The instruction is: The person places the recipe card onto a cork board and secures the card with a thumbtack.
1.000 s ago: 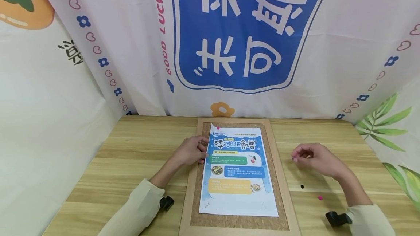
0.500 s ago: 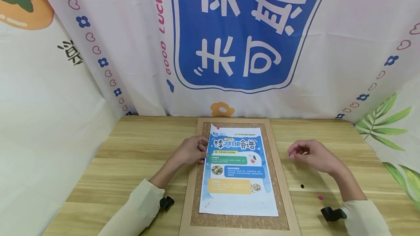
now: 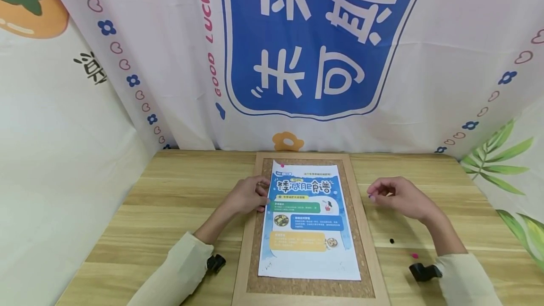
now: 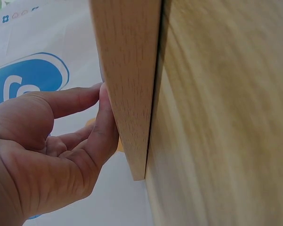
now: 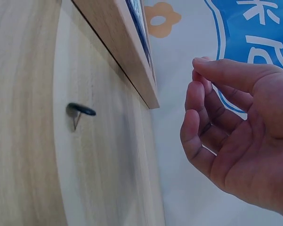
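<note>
A printed poster [image 3: 308, 263] lies on a wood-framed cork board [image 3: 314, 288], with a pink thumbtack [image 3: 282, 165] at its upper left corner. My left hand [image 3: 248, 196] rests on the frame's left side, fingers bent and thumb tip right at the poster's edge. In the left wrist view its fingertips meet the wooden frame [image 4: 127, 70]. Right of the board, my right hand [image 3: 401, 198] is raised above the table, pinching a small purple thumbtack [image 3: 370, 196] between thumb and forefinger. Most of that tack is hidden by the fingertips.
On the wooden table [image 3: 182, 178], right of the board, lie a black thumbtack [image 3: 392, 241] and a pink thumbtack [image 3: 414, 255]. The black one's pin shows in the right wrist view. A printed curtain [image 3: 191, 60] hangs behind the table.
My right hand has moved left and slightly away from me, toward the board, with the purple thumbtack in its fingertips. The left hand and the poster have stayed put.
</note>
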Motion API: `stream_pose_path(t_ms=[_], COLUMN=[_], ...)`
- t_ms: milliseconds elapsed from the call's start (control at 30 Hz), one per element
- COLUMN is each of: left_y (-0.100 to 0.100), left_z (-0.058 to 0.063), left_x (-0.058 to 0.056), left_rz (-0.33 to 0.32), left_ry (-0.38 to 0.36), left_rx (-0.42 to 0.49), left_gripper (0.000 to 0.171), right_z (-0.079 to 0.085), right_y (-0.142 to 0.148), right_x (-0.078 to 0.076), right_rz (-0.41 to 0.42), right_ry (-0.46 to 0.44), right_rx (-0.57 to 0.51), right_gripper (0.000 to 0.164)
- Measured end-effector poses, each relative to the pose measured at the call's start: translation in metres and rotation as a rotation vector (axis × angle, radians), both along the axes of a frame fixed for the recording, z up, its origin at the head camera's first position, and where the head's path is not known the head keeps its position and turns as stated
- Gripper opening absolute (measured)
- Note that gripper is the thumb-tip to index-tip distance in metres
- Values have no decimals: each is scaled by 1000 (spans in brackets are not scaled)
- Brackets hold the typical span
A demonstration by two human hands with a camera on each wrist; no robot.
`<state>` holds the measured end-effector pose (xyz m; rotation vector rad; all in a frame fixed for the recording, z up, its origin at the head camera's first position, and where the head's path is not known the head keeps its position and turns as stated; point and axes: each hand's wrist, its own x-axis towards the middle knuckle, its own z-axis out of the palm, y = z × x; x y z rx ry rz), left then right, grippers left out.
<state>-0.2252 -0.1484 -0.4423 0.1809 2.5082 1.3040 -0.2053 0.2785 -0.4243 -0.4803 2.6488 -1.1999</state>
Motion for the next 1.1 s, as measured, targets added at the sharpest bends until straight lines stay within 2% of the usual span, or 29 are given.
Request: stream_pose_path(t_ms=[400,833,1100], left_y=[-1,1,0], left_z=[0,3,4], left_x=[0,3,3], left_rz=[-8,1,4], left_ry=[4,-12,-4], left_rx=[-7,4,-7], left_gripper=[41,27,24], right_z=[1,0,1], right_y=[-6,-13,-18], right_x=[-5,-11,-14], right_rz=[2,11,6], right_ry=[-1,8,11], right_rx=[-7,-6,-3], right_gripper=[14,14,14])
